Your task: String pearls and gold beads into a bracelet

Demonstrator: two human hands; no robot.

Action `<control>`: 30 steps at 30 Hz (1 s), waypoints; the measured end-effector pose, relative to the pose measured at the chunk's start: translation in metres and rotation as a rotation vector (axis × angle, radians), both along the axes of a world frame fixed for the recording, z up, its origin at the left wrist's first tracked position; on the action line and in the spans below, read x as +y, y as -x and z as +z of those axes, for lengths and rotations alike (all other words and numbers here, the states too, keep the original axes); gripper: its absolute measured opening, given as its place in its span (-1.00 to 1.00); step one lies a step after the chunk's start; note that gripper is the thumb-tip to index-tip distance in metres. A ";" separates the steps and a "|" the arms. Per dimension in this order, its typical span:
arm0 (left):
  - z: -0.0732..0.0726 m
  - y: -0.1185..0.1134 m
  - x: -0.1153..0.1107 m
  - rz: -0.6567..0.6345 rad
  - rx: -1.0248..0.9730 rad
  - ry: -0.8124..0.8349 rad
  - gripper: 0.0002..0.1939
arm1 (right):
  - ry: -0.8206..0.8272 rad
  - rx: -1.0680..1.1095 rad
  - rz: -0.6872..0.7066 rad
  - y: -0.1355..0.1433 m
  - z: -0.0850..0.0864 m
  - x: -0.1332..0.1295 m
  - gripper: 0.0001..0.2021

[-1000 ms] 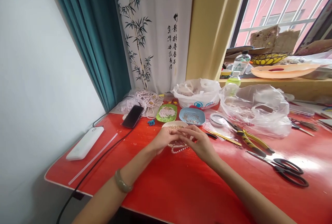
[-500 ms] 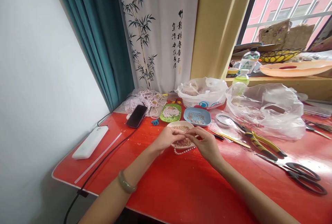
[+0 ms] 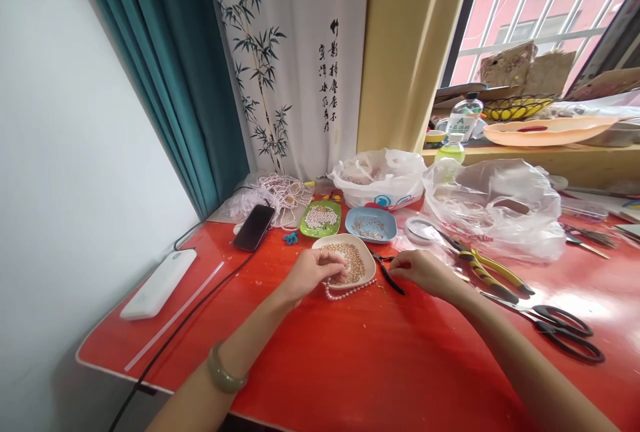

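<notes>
My left hand [image 3: 316,275] is over the near-left side of a cream dish [image 3: 367,256] of gold beads, thumb and fingers pinched together. From under it runs a pearl bead strand [image 3: 345,294], curving along the dish's near rim onto the table. My right hand [image 3: 423,273] is low over the table right of the dish, fingers curled in. What lies under its fingertips is hidden; the end of gold-coloured tweezers [image 3: 461,277] shows beyond it. Small black-handled pliers [image 3: 390,279] lie between the dish and my right hand.
Behind are a green dish [image 3: 321,218] of pearls and a blue dish [image 3: 371,225] of small findings. Yellow-black pliers [image 3: 493,273] and scissors [image 3: 555,325] lie right. Plastic bags [image 3: 495,209] stand behind. A phone [image 3: 254,227], power bank [image 3: 159,285] and cable [image 3: 195,315] are left.
My hands, which met over the cream dish, have parted. The right hand has moved right past the small black pliers, now uncovered; the left stays at the dish. The view has turned slightly right.
</notes>
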State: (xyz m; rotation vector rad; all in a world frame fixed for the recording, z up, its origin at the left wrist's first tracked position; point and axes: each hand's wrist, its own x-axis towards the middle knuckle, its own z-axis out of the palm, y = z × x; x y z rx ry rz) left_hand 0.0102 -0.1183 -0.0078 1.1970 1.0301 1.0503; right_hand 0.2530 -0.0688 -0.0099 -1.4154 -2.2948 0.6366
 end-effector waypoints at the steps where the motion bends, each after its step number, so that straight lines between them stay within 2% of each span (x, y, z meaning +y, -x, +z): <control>1: 0.000 -0.001 -0.001 -0.001 -0.006 0.002 -0.76 | 0.006 -0.017 0.011 0.001 -0.001 0.000 -0.82; 8: 0.000 -0.004 -0.004 -0.033 0.012 0.009 -0.77 | -0.010 -0.080 -0.009 -0.006 0.000 0.002 -0.81; 12: 0.002 -0.007 -0.008 -0.041 -0.016 -0.018 -0.77 | -0.086 -0.035 -0.097 -0.008 0.011 -0.001 -0.83; 15: 0.003 -0.011 -0.011 -0.044 -0.066 -0.032 -0.78 | -0.107 0.056 -0.117 0.004 0.022 -0.010 -0.75; 16: 0.004 -0.013 -0.012 -0.053 -0.085 -0.028 -0.77 | -0.072 0.110 -0.091 0.011 0.024 -0.015 -0.71; 19: 0.006 -0.017 -0.015 -0.095 -0.140 0.012 -0.76 | 0.265 0.426 0.081 0.033 0.024 -0.032 -0.61; 22: 0.007 -0.019 -0.017 -0.123 -0.173 0.045 -0.75 | 0.444 0.600 0.200 0.049 0.019 -0.044 -0.64; 26: 0.007 -0.020 -0.017 -0.130 -0.218 0.051 -0.78 | 0.607 0.816 0.149 0.056 0.013 -0.051 -0.78; 30: 0.004 -0.021 -0.016 -0.140 -0.209 0.023 -0.79 | 0.731 0.987 0.107 0.060 0.005 -0.051 -0.78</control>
